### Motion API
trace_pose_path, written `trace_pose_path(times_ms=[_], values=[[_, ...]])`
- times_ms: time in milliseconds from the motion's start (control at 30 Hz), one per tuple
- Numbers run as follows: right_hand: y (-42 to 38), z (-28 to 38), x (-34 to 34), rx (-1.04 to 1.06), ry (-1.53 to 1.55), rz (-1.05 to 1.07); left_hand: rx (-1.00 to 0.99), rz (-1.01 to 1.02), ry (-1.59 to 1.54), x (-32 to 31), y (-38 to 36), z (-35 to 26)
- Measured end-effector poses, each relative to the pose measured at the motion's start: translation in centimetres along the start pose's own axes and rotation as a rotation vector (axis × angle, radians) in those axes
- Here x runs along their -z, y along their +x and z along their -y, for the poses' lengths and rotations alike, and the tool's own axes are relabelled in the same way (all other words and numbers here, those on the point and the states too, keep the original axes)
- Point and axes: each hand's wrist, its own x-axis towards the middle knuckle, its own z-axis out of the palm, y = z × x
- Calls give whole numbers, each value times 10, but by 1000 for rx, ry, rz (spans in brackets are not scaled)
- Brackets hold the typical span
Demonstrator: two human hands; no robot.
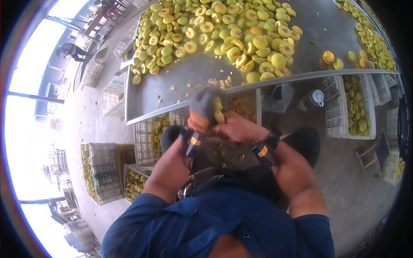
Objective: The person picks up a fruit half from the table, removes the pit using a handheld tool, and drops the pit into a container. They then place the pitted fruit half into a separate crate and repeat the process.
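Yellow fruit sat clamped between both hands, just below the table edge. Left hand, in a grey and orange glove, was closed around it from the side; right hand, bare, was curled against it, and whether it gripped a tool could not be told. Step judged: splitting or pitting the fruit. Next move would call for a steady twist without losing the halves. Beyond the hands, a metal table carried halved fruit and loose pits; crates stood right and left.
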Motion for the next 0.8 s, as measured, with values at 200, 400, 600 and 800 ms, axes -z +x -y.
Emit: trace_pose_path(times_ms=[200,400,600,800], values=[[-3,3,-18,-18,-45,0,42,46,-44,13,-8,7],[1,-11,-18,-19,-160,-92,297,-44,127,58,-59,58],[-1,-23,-7,120,-374,-278,1127,-200,-106,154,-137,138],[-3,-7,-7,182,-437,-333,824,-147,74,86,-31,108]])
